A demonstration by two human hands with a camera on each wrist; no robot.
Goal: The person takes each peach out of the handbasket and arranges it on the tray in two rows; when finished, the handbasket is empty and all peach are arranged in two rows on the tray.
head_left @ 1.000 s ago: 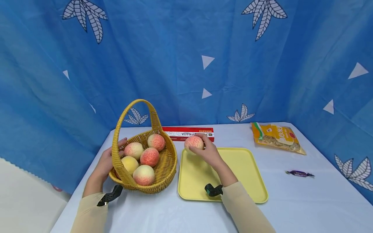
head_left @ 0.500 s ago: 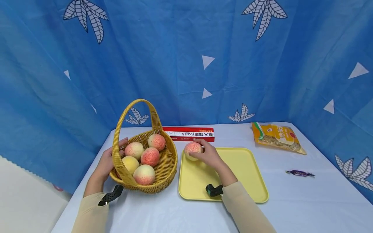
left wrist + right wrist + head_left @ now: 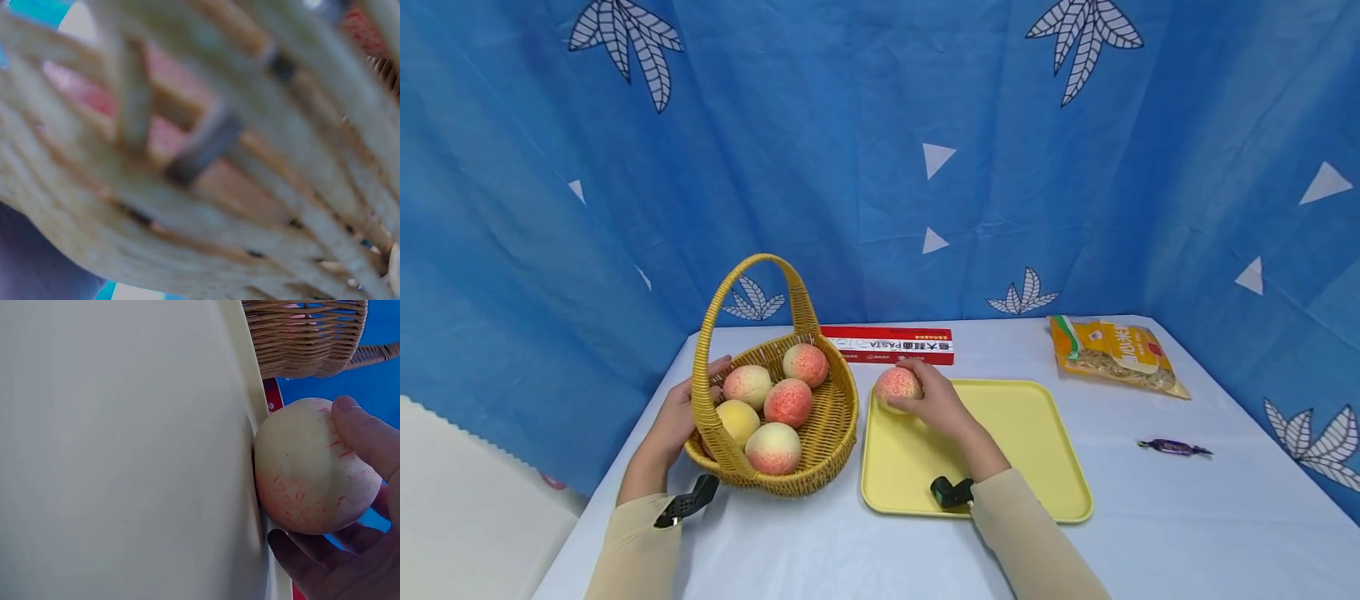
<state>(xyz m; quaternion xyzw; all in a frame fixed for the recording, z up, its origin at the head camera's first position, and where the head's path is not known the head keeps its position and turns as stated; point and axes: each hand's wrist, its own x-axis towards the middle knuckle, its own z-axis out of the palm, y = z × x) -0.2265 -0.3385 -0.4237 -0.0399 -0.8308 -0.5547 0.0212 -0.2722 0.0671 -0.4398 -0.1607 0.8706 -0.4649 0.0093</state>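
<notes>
My right hand [image 3: 938,403] holds a pink and cream peach [image 3: 897,388] at the back left corner of the yellow tray [image 3: 1000,492]. In the right wrist view the thumb and fingers curl round the peach [image 3: 312,469], which touches the tray's surface [image 3: 125,450]. On the left, a wicker basket [image 3: 842,433] with a tall handle holds several peaches, among them a red one [image 3: 788,402] and a yellow one [image 3: 737,423]. My left hand [image 3: 673,421] grips the basket's left rim, fingertips inside. Blurred wicker [image 3: 187,206] fills the left wrist view and hides that hand's grip.
Behind the basket and tray lies a red pasta box [image 3: 887,345]. An orange food packet [image 3: 1116,354] lies at the back right, with a purple wrapped candy [image 3: 1175,447] in front of it. A blue curtain [image 3: 850,167] hangs behind the white table.
My right hand has come down and slightly towards me with the peach, from above the tray's back left edge onto its corner. The left hand keeps its grip on the basket.
</notes>
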